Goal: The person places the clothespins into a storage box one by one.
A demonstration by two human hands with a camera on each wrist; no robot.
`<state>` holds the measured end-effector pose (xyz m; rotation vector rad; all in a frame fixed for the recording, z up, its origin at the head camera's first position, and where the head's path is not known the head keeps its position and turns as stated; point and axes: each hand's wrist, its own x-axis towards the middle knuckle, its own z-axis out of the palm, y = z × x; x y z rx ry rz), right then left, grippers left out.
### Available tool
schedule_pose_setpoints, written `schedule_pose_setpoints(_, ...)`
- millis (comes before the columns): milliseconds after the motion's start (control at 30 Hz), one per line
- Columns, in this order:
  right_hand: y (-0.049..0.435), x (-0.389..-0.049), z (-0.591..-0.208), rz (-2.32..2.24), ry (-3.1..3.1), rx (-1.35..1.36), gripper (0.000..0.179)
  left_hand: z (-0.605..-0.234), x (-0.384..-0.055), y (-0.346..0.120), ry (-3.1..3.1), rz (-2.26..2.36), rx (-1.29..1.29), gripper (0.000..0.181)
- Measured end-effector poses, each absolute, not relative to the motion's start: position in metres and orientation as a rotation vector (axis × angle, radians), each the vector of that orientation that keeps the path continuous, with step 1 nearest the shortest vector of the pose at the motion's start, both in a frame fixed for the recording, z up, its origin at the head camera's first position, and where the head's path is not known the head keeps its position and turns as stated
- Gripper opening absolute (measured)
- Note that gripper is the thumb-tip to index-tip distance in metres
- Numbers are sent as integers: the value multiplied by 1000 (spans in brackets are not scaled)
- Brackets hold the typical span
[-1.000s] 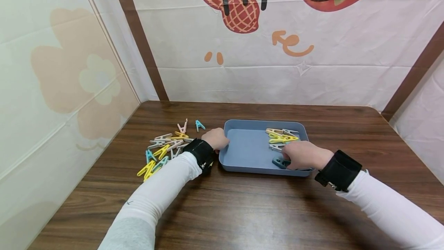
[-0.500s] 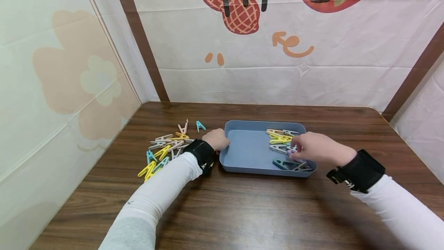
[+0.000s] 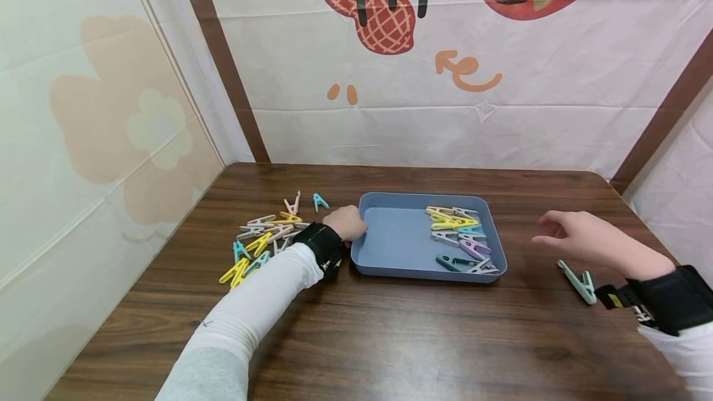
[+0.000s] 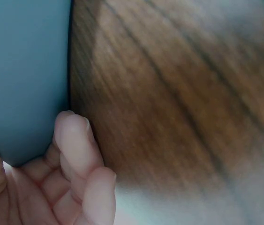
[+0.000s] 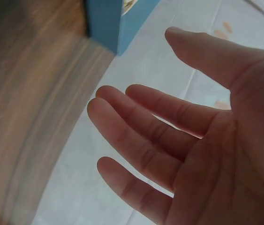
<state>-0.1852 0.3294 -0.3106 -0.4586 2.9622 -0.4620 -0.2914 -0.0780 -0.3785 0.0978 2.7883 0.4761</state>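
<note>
My left hand (image 3: 344,223) grips the left rim of the blue-grey tray (image 3: 390,237); in the left wrist view its fingers (image 4: 78,145) curl round the tray's edge, with the thumb on the opposite side. Several clothespins lie along the tray's right side, among them yellow ones (image 3: 448,223), a purple clothespin (image 3: 473,249) and a dark green clothespin (image 3: 449,262). To the right of the tray, my right hand (image 3: 593,240) hovers over the table with nothing in it. Its fingers (image 5: 136,136) are spread and relaxed in the right wrist view. Just below it lies a light green clothespin (image 3: 577,284).
A loose heap of clothespins (image 3: 260,243) in yellow, blue, pink and grey lies on the table left of my left forearm. A blue clothespin (image 3: 320,202) sits apart behind it. The brown wooden table (image 3: 423,339) ends at a white printed curtain (image 3: 390,135).
My right hand has let go of the purple clothespin in the tray and moved right, out over the table. The light green clothespin now shows. My left hand stays on the rim.
</note>
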Motion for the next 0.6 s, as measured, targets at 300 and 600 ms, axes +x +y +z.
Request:
schedule_pose_setpoints(300,368,-166,-332,-410,2925,-259,72,-378,-294,-75,2780,465,98,24)
schedule_pose_setpoints(600,377,-163,-350,-306,2813,-208,93,-377,-292,-76,2780,474,102,23)
